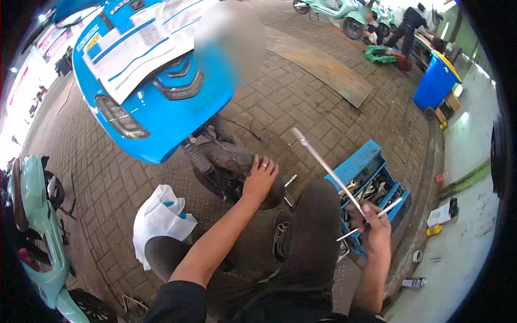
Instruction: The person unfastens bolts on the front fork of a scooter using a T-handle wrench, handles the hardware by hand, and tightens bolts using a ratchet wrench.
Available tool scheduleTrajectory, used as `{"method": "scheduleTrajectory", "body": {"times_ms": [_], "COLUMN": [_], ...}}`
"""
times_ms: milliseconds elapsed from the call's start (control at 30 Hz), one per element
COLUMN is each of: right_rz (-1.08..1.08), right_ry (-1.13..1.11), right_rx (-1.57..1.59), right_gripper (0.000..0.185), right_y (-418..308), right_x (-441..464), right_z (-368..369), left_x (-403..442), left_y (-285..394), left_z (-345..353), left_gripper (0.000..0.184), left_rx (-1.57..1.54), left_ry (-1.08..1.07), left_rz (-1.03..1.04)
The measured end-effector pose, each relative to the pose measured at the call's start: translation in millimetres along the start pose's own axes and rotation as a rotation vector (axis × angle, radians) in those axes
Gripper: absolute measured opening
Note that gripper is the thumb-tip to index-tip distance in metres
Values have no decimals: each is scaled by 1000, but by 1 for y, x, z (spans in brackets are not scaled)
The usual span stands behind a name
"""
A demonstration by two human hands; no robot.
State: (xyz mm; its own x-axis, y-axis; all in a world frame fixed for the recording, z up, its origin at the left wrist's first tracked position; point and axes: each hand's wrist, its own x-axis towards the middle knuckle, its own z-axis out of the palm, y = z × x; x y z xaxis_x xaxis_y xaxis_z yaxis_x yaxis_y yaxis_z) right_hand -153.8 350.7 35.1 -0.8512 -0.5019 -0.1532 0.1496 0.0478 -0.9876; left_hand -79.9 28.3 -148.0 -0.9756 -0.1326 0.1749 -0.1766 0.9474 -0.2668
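Note:
My left hand point(259, 182) rests on top of the front tyre point(276, 192) of a blue scooter point(167, 116), its fingers stretched out and a ring on one of them. In my right hand point(375, 235) is a T-handle socket wrench point(327, 168). Its long shaft points up and away to the left, and the crossbar crosses at my closed fingers. Just behind that hand, an open blue toolbox point(353, 162) holds several spanners and other metal tools. Another metal tool point(290, 188) lies on the ground beside the tyre.
A white bag or cloth point(161, 223) lies by my left knee. Paper sheets point(142, 51) cover the scooter's front. A mint-green scooter point(40, 215) stands at left. At right are a wall, a spray can point(413, 282) and a blue bin point(432, 81). Two people work farther back.

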Motion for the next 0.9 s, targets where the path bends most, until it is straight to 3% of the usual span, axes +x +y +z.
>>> {"method": "scheduleTrajectory", "body": {"times_ms": [167, 300, 367, 433, 500, 567, 633, 700, 767, 800, 833, 900], "right_rz": [132, 148, 22, -18, -426, -479, -947, -978, -1031, -1065, -1073, -1126], "right_ry": [-248, -331, -254, -227, -208, -265, -237, -255, -295, -314, -332, -317], "right_rx": [294, 276, -110, -200, -332, -511, -717, -743, -742, -744, -748, -860], "right_gripper": [44, 38, 28, 21, 20, 16, 15, 16, 17, 19, 19, 21], "right_y": [-7, -15, -20, -16, -9, -25, -27, -33, -28, -25, -28, -33], "right_x": [3, 9, 13, 17, 27, 37, 53, 57, 63, 64, 64, 64], "right_z": [10, 15, 22, 33, 54, 68, 87, 107, 123, 131, 137, 147], "left_x": [-3, -45, -64, -81, -88, -91, -85, -79, -69, -68, -63, -49], "left_y": [15, 11, 13, 20, 19, 19, 7, -11, -34, -43, -51, -56], "left_z": [-17, -24, -39, -45, -53, -61, -68, -83, -99, -98, -98, -100], "left_gripper": [47, 41, 38, 37, 37, 39, 41, 43, 53, 53, 53, 50], "left_rx": [148, 161, 129, 113, 102, 44, -7, -69, -600, -804, -813, -1606], "left_ry": [-223, -169, -164, -216, -261, -407, -471, -532, -599, -485, -476, -352], "left_rz": [-37, -21, 27, 32, 35, 34, 17, -3, -113, -190, -205, -305]}}
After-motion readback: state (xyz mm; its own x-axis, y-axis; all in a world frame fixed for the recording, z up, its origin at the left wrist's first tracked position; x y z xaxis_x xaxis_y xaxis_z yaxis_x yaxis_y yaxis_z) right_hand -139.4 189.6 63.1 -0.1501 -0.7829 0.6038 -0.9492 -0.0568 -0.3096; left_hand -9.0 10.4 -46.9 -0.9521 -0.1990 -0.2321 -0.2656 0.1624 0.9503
